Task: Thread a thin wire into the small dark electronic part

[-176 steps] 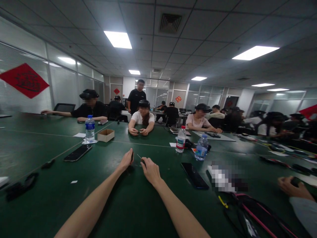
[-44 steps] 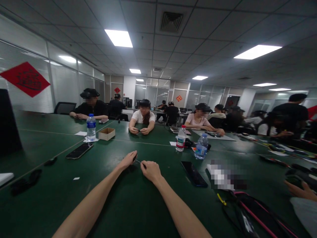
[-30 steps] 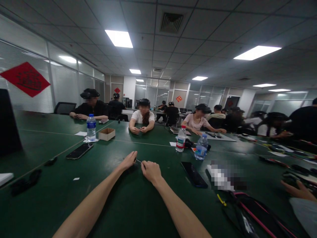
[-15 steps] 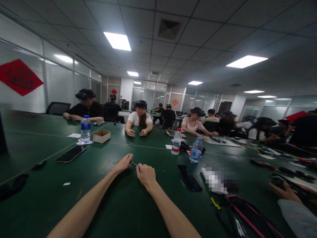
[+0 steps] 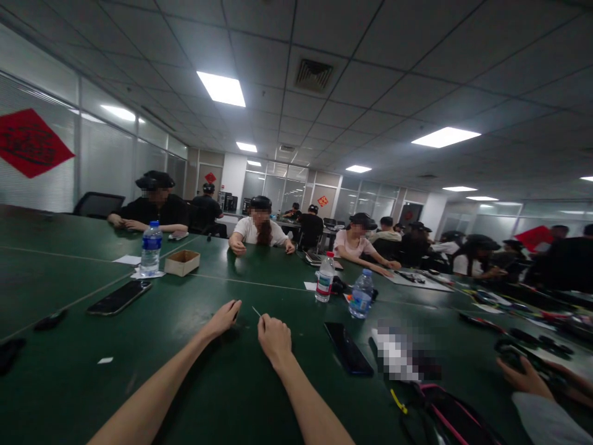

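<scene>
My left hand (image 5: 224, 319) is closed above the green table (image 5: 222, 383), its fingertips pinched on a small dark object (image 5: 238, 309) too small to name. To its right, my right hand (image 5: 275, 339) is closed around a thin, pale rod (image 5: 256, 311). The rod's free end points up and left, toward the left hand. A gap separates that end from the dark object. Most of whatever each hand grips is hidden by the fingers.
A phone (image 5: 348, 348) and two water bottles (image 5: 325, 278) (image 5: 361, 295) stand or lie to the right. Leftward are another phone (image 5: 119, 297), an open box (image 5: 182, 263) and a bottle (image 5: 151, 250). A black bag (image 5: 456, 414) and a co-worker's hand (image 5: 525, 376) are at right; people sit opposite.
The hands have drawn apart, the left one moving slightly left. The rod, which reached across to the left hand's fingers, now has a free end. The camera view has shifted slightly.
</scene>
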Available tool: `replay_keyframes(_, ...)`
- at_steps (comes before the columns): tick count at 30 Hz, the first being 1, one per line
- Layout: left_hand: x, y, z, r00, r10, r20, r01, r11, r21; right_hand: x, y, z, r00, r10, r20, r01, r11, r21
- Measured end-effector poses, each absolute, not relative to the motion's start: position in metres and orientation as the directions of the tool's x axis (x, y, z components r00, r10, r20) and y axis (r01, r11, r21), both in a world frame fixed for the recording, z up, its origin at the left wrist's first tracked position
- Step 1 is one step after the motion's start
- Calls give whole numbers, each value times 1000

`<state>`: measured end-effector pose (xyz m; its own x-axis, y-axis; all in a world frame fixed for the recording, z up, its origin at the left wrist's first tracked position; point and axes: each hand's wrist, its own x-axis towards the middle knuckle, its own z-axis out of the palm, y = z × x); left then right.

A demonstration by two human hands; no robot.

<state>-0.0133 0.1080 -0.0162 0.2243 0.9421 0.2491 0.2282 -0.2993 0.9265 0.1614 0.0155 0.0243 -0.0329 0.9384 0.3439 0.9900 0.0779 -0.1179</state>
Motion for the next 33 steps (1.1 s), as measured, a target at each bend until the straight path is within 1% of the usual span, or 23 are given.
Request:
replay_keyframes(3,-12,111,-19,265,947,180,141,-223,965,160,16,21,-88,928,361,988,129,-91)
replay_keyframes(5,-12,114,-21,265,950,165,128,-204,971,160,16,20,-100,923,371,986,142,-89)
replay_keyframes(11,-13,114,-23,230,948,219,157,-259,953,160,14,22,-109,924,368,982,158,-107)
replay_keyframes(15,-12,111,-21,241,949,205,134,-241,961,159,14,24,-100,930,354,981,151,-118)
replay_keyframes(20,-12,111,-19,271,948,164,63,-188,980,160,14,23,-94,929,358,980,149,-131)
replay_keyframes(25,-13,112,-21,290,937,197,-12,-202,979,161,16,21,-92,921,378,981,149,-125)
replay_keyframes(29,-15,112,-21,330,924,194,-80,-178,981,161,15,22,-99,924,369,978,158,-134)
replay_keyframes(33,-16,114,-22,359,913,196,-99,-172,980,161,15,22,-100,924,370,978,160,-135)
